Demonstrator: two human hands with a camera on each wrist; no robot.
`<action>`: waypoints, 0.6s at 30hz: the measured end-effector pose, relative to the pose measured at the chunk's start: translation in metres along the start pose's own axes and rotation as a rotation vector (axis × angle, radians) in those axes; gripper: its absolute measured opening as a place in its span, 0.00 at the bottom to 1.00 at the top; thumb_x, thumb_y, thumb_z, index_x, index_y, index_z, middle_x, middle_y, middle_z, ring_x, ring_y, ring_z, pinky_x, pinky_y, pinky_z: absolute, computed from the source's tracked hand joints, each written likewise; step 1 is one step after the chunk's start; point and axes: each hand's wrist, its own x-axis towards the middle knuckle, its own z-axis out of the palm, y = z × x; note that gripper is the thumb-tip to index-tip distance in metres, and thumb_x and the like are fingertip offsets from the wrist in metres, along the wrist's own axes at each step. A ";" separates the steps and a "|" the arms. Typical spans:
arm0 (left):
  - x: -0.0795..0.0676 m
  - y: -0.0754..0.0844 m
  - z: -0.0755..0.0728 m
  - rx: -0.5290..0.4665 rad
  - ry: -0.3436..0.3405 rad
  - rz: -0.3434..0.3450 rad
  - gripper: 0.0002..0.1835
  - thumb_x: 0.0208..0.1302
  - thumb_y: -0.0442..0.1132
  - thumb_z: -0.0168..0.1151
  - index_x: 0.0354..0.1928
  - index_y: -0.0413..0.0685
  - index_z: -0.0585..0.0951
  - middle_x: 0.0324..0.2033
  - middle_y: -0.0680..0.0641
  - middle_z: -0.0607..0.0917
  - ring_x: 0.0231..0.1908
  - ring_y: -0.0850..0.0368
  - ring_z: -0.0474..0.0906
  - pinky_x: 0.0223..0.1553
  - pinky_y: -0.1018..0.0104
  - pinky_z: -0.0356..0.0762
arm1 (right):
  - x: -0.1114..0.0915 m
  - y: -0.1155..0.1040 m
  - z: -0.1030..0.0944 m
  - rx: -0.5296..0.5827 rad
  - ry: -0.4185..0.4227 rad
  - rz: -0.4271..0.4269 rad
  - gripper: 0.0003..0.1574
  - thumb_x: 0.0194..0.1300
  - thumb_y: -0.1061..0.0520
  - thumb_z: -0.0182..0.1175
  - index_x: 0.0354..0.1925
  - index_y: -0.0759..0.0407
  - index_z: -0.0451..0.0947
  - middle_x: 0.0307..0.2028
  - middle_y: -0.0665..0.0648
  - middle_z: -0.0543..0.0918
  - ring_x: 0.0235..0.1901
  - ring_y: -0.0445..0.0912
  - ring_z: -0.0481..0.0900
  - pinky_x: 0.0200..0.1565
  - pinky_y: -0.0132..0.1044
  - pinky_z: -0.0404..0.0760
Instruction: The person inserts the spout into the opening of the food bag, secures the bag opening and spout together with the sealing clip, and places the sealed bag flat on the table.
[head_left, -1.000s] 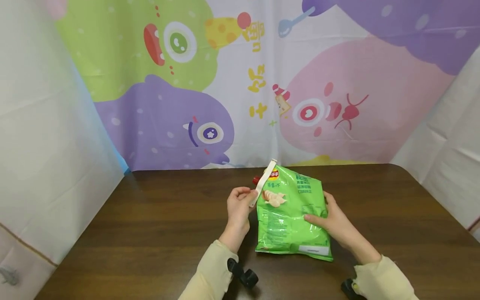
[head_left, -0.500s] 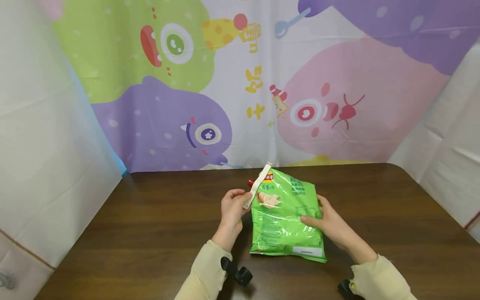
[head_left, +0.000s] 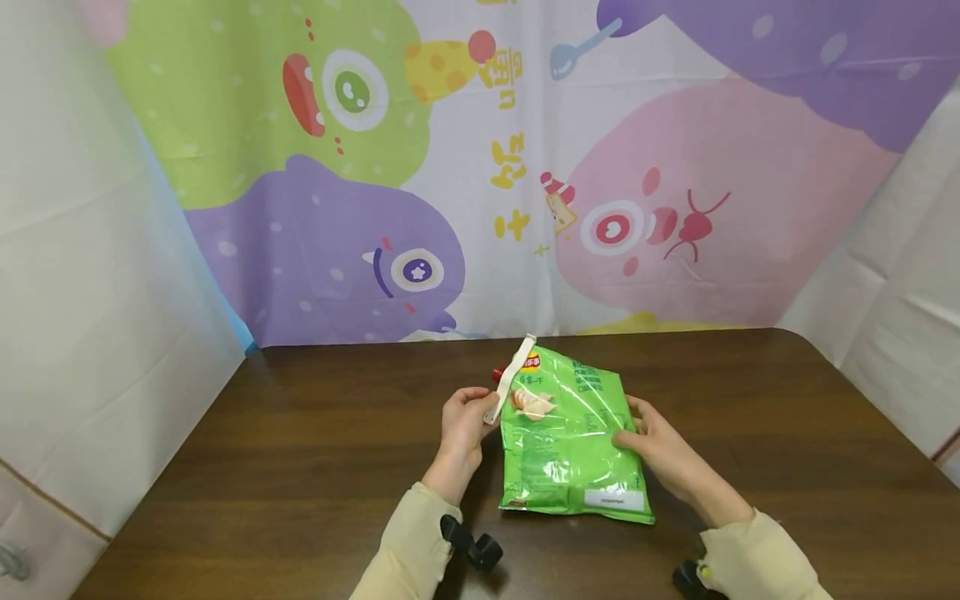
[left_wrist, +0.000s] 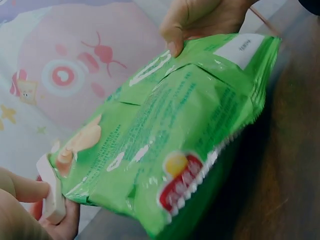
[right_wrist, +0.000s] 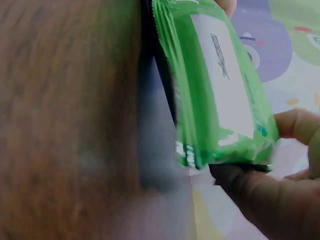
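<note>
A green chip bag with printed text and a white label is held up over the table, its front facing me. Along its upper left edge runs a long white bag clip, with a small red part showing behind it. My left hand pinches the clip's lower end between thumb and fingers. In the left wrist view the clip sits across the bag's corner. My right hand grips the bag's right side, thumb on the front and fingers behind, where they are partly hidden.
A dark brown wooden table lies beneath. Behind it hangs a cartoon-printed curtain, with pale cloth walls on both sides. Black wrist camera mounts sit on the cream sleeves.
The bag and both hands have shifted slightly left, and the clip's top end has dipped lower. The right thumb has slid toward the bag's right edge. Both hands keep their hold.
</note>
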 end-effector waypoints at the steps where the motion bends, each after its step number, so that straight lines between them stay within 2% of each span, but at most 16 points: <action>1: 0.001 -0.002 -0.001 0.016 -0.001 0.008 0.11 0.51 0.29 0.55 0.37 0.32 0.69 0.29 0.44 0.72 0.25 0.59 0.72 0.25 0.70 0.72 | 0.000 0.001 -0.001 -0.020 -0.001 0.000 0.45 0.56 0.61 0.51 0.62 0.65 0.34 0.54 0.72 0.58 0.40 0.50 0.73 0.40 0.42 0.72; 5: 0.010 -0.015 -0.007 0.103 0.000 0.035 0.08 0.51 0.33 0.56 0.34 0.40 0.73 0.29 0.47 0.74 0.28 0.59 0.71 0.28 0.70 0.70 | -0.001 0.005 -0.004 -0.095 -0.003 0.012 0.45 0.58 0.52 0.53 0.63 0.61 0.37 0.56 0.69 0.59 0.45 0.51 0.70 0.43 0.43 0.68; 7: 0.006 -0.012 -0.007 0.159 0.013 0.054 0.08 0.50 0.33 0.57 0.34 0.40 0.75 0.29 0.47 0.76 0.29 0.59 0.70 0.28 0.69 0.69 | -0.001 0.005 -0.004 -0.111 -0.018 0.018 0.44 0.58 0.51 0.52 0.63 0.60 0.38 0.55 0.68 0.60 0.45 0.51 0.69 0.43 0.43 0.68; 10: -0.001 -0.003 -0.005 0.231 -0.007 0.066 0.09 0.49 0.32 0.57 0.35 0.38 0.76 0.30 0.47 0.77 0.29 0.58 0.70 0.29 0.68 0.68 | -0.001 0.005 -0.004 -0.120 -0.040 0.022 0.42 0.60 0.54 0.49 0.63 0.60 0.36 0.56 0.68 0.58 0.46 0.51 0.69 0.43 0.43 0.68; 14: -0.007 0.007 -0.003 0.346 -0.073 0.053 0.11 0.48 0.32 0.58 0.36 0.36 0.76 0.34 0.44 0.77 0.32 0.56 0.69 0.34 0.64 0.67 | -0.002 0.003 -0.004 -0.136 -0.047 0.039 0.42 0.57 0.61 0.46 0.63 0.63 0.34 0.56 0.69 0.56 0.47 0.52 0.67 0.44 0.44 0.67; 18: -0.009 0.009 -0.004 0.492 -0.157 0.037 0.14 0.48 0.35 0.60 0.39 0.38 0.76 0.40 0.43 0.76 0.42 0.52 0.68 0.42 0.59 0.65 | -0.002 0.004 -0.004 -0.145 -0.046 0.039 0.42 0.57 0.62 0.47 0.63 0.63 0.36 0.57 0.70 0.56 0.47 0.53 0.67 0.45 0.45 0.67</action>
